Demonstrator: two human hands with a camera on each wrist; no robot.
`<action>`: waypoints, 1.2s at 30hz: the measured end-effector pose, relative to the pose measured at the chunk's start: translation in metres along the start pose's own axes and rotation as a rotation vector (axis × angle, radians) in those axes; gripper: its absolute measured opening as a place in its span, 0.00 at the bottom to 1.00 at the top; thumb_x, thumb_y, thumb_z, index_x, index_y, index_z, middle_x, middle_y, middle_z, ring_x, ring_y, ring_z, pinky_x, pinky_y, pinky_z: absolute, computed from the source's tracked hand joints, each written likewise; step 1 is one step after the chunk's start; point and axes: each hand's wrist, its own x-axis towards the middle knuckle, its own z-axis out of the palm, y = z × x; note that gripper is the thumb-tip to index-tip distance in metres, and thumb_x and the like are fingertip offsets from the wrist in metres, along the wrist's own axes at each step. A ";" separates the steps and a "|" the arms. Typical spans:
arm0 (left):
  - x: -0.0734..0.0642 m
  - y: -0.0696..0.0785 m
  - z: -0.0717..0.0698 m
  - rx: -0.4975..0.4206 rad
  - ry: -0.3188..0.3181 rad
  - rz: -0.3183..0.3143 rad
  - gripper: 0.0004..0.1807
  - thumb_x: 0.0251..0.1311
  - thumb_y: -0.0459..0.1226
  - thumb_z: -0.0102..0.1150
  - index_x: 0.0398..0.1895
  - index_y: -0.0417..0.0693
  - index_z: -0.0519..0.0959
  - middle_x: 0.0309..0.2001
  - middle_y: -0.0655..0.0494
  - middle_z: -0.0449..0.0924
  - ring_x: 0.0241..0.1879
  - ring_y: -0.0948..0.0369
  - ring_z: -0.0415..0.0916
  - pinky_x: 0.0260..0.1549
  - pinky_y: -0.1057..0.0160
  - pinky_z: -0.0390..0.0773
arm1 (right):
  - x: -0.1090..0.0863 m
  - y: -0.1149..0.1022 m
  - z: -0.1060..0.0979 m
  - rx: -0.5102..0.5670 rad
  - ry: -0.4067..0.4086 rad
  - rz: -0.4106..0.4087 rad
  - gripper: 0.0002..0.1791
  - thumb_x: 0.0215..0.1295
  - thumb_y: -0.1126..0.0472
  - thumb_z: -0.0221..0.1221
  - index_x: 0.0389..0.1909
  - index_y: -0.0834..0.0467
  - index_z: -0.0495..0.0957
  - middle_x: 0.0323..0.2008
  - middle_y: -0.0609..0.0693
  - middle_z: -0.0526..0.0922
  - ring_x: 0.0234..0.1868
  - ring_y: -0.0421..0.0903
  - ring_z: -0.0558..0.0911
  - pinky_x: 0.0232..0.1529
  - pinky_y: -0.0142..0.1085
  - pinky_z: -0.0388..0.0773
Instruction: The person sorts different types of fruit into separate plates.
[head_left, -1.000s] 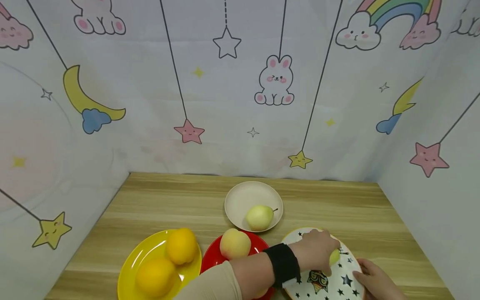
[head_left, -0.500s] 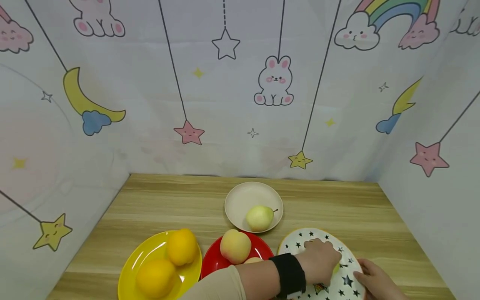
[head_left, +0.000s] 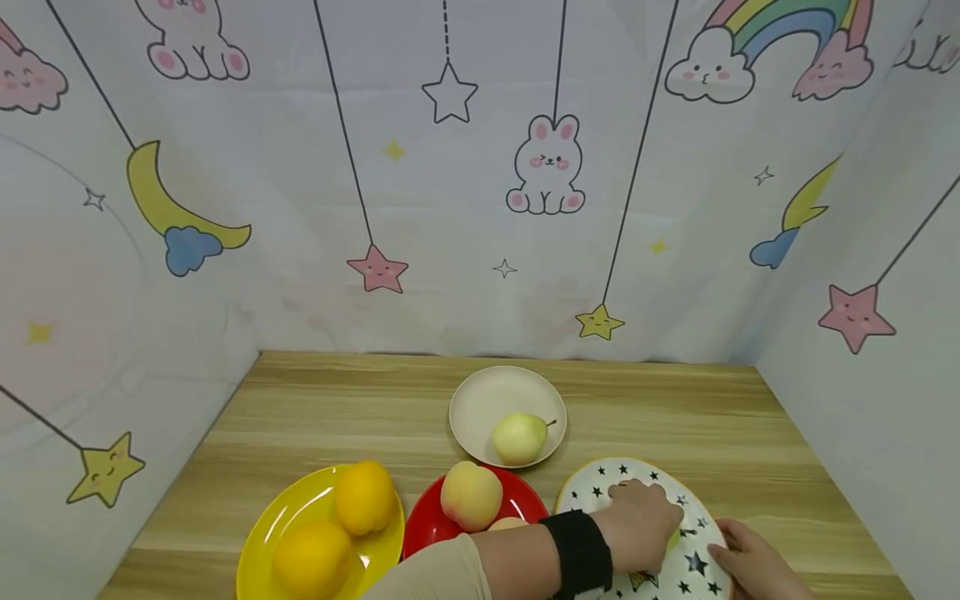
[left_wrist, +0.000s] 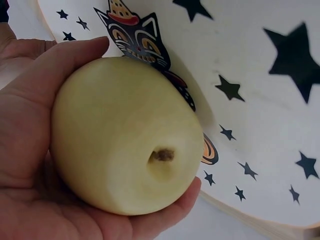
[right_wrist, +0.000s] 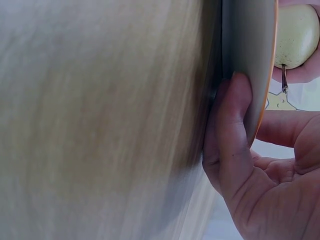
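My left hand [head_left: 645, 527] holds a pale yellow-green pear [left_wrist: 125, 135] over the white plate [head_left: 693, 542] patterned with dark stars and a cartoon cat. In the left wrist view, thumb and fingers curl round the pear, its blossom end facing the camera. Only a sliver of it shows past the hand in the head view. My right hand [head_left: 753, 565] pinches the right rim of this plate, thumb on top and fingers beneath, as the right wrist view shows. Whether the pear touches the plate I cannot tell.
A beige plate [head_left: 480, 408] with another pear [head_left: 520, 439] stands at the back. A red plate [head_left: 427, 512] with peaches [head_left: 471, 496] lies partly under my left forearm. At left, a yellow plate [head_left: 258, 533] bears two oranges [head_left: 363, 497]. Patterned cloth walls surround the wooden table [head_left: 337, 400].
My left hand has shifted slightly right and down over the starred plate with the pear, then stayed nearly still. My right hand keeps its grip on the rim.
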 end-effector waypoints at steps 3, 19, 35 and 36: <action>-0.001 0.000 0.001 0.000 0.002 0.005 0.24 0.47 0.53 0.69 0.49 0.75 0.73 0.50 0.67 0.72 0.50 0.57 0.73 0.44 0.53 0.76 | -0.001 -0.002 0.001 -0.006 0.023 0.016 0.28 0.68 0.65 0.51 0.60 0.80 0.56 0.52 0.72 0.73 0.43 0.50 0.80 0.39 0.39 0.78; -0.012 -0.003 0.001 -0.001 0.118 0.052 0.36 0.43 0.65 0.64 0.58 0.73 0.67 0.52 0.67 0.68 0.52 0.62 0.69 0.52 0.54 0.70 | -0.002 0.003 -0.006 0.023 -0.097 -0.066 0.29 0.70 0.65 0.47 0.59 0.85 0.49 0.50 0.76 0.71 0.38 0.46 0.80 0.34 0.40 0.80; -0.019 -0.004 -0.005 -0.058 0.137 0.053 0.29 0.53 0.69 0.48 0.58 0.74 0.68 0.51 0.69 0.69 0.48 0.64 0.70 0.46 0.60 0.73 | -0.003 0.002 -0.008 0.069 -0.136 -0.079 0.30 0.71 0.65 0.47 0.59 0.85 0.48 0.50 0.74 0.72 0.38 0.50 0.82 0.35 0.42 0.81; -0.019 -0.005 -0.006 -0.063 0.133 0.048 0.31 0.53 0.69 0.46 0.59 0.74 0.67 0.53 0.69 0.69 0.49 0.64 0.70 0.47 0.60 0.73 | -0.003 0.002 -0.008 0.058 -0.133 -0.079 0.30 0.71 0.65 0.47 0.59 0.85 0.48 0.50 0.75 0.72 0.39 0.50 0.82 0.35 0.42 0.81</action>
